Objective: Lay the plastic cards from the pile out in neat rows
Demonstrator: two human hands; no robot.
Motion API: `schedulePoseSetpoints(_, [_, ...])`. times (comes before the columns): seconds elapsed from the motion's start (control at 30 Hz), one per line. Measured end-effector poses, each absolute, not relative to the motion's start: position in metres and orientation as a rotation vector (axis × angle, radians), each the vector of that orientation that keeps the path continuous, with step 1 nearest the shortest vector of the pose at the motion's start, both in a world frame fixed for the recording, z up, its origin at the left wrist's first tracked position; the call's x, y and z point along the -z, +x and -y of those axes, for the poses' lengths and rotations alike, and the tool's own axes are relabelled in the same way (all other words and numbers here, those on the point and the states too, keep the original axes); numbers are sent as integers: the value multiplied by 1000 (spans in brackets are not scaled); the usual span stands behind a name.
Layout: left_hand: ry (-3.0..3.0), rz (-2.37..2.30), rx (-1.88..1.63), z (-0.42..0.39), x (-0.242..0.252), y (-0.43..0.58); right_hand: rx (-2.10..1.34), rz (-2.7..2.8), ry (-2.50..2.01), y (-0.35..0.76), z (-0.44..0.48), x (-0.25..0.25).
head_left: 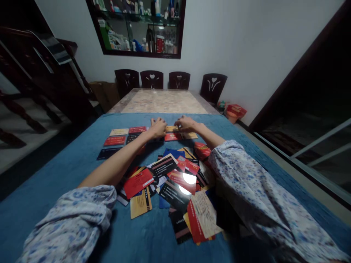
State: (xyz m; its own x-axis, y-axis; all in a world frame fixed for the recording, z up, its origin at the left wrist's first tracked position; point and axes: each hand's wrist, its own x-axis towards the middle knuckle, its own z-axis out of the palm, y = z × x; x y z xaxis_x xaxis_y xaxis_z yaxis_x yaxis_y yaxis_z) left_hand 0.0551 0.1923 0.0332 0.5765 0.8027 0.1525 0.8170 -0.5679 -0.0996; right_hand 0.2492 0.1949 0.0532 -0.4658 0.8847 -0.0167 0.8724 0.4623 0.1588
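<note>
Rows of plastic cards lie on the blue cloth, with a yellow card (172, 129) in the back row between my hands. My left hand (158, 128) is at its left end, fingers bent and apart, covering some cards beneath. At its right end, the curled fingers of my right hand (186, 124) touch the card. A red card (172, 137) and a tan card (189, 136) lie just in front. To the left are more laid-out cards, including a red one (114, 141) and a dark blue one (109, 153). Nearer me is a loose, overlapping card pile (175, 195).
Blue cloth (82, 160) covers the near part of the table; its marble-patterned top (164, 101) shows beyond. Several dark chairs (152, 78) stand at the far end. A cardboard box (105, 93) is at left, a red bag (235, 110) on the right floor.
</note>
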Motion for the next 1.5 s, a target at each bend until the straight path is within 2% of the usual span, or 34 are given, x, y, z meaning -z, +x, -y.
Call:
schedulePoseSetpoints(0.43, [-2692, 1215, 506, -135, -17, 46, -297, -2752, 1570, 258, -118, -50])
schedulePoseSetpoints(1.5, [-2859, 910, 689, -6, 14, 4, -299, -3193, 1345, 252, 7, -2])
